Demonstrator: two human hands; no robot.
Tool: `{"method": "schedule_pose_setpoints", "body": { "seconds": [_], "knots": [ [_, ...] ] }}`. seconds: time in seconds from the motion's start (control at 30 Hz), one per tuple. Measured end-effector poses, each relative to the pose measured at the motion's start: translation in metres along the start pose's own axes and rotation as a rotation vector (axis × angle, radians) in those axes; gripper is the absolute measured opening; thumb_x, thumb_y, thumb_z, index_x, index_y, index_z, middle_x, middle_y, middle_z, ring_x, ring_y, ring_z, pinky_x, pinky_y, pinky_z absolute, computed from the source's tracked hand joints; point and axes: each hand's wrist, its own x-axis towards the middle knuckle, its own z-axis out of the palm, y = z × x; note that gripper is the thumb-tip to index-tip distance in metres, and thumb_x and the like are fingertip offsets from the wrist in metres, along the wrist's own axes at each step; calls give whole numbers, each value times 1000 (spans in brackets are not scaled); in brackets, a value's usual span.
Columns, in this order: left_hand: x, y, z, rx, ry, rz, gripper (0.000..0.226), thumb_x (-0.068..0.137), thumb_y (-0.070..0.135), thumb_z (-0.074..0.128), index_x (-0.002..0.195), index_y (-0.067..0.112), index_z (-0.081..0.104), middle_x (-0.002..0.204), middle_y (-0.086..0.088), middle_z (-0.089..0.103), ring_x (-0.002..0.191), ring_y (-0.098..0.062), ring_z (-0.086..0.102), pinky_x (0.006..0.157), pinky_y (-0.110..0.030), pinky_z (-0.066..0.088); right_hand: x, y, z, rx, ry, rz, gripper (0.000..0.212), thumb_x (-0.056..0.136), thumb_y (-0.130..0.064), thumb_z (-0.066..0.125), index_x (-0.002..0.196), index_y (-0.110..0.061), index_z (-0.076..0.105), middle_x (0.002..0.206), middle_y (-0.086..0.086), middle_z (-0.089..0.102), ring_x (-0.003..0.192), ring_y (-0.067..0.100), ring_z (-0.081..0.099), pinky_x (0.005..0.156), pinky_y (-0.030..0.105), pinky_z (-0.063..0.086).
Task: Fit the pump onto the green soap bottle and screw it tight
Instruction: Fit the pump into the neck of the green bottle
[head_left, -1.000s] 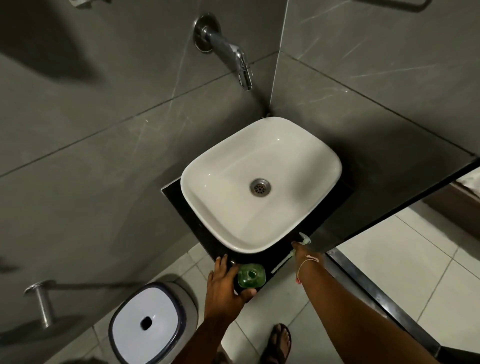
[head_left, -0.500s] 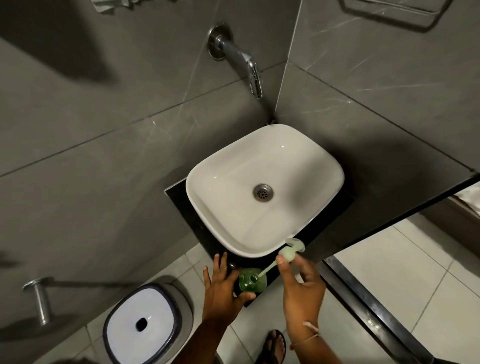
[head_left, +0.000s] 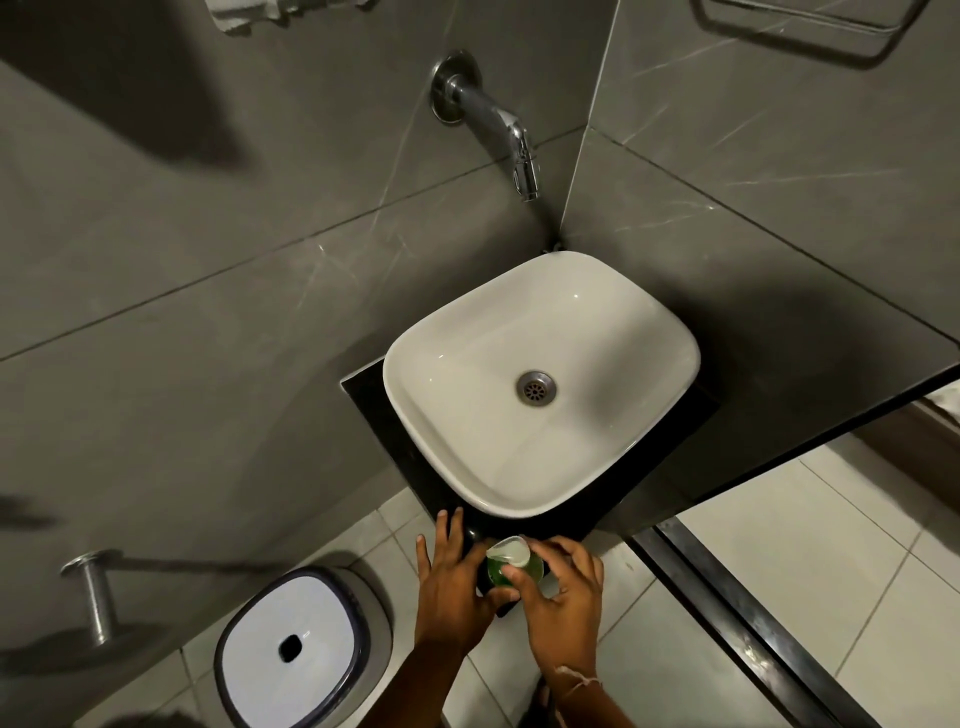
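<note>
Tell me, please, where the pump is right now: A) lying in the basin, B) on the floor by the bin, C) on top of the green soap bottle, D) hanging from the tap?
C: the pale pump sits atop the green soap bottle, with the right hand on it and the left hand steadying the bottle.

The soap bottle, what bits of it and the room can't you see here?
Head view only:
- green soap bottle: mostly covered by the left hand, right hand and pump.
- Whether the pump is screwed tight: threads hidden.
- Towel and wall rack: cut off at the top edge.
- Sandalled foot: behind the right forearm.
</note>
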Motion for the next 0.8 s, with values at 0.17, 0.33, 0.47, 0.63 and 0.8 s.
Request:
{"method": "schedule_pose_setpoints", "body": {
  "seconds": [0.17,0.33,0.47,0.63,0.8],
  "knots": [
    [0,-1,0,9,9,16,68,72,73,49,130,37,48,160,0,4,146,-22,-13,117,-49,-10,-3,11,7,-45,7,63,39,69,-48,77,105,-53,61,110,-30,44,108,1,36,93,42,47],
    [-1,1,1,-35,48,18,74,74,83,29,127,37,51,160,0,6,147,-22,-10,118,-50,-9,-1,-1,-3,-110,-57,-70,55,69,-74,55,121,-59,49,122,-41,33,114,-4,31,93,21,34],
    [-1,1,0,-23,15,-2,65,71,70,53,128,38,49,160,1,6,146,-18,-16,118,-49,-10,6,-3,-4,-89,-44,-71,34,74,-53,63,108,-51,62,113,-39,44,114,-4,34,91,25,35],
    [0,1,-1,-2,-10,0,64,74,61,60,130,33,49,161,-2,5,145,-20,-18,118,-51,-9,5,1,2,-113,-38,-68,33,76,-53,59,108,-47,53,110,-40,40,109,-8,32,89,24,32],
    [0,1,-1,2,-19,-3,67,72,68,51,130,34,49,161,-3,5,144,-19,-19,119,-53,-7,3,2,5,-100,-28,-45,33,79,-56,56,109,-44,54,109,-36,39,111,-4,32,91,27,32]
  ]
}}
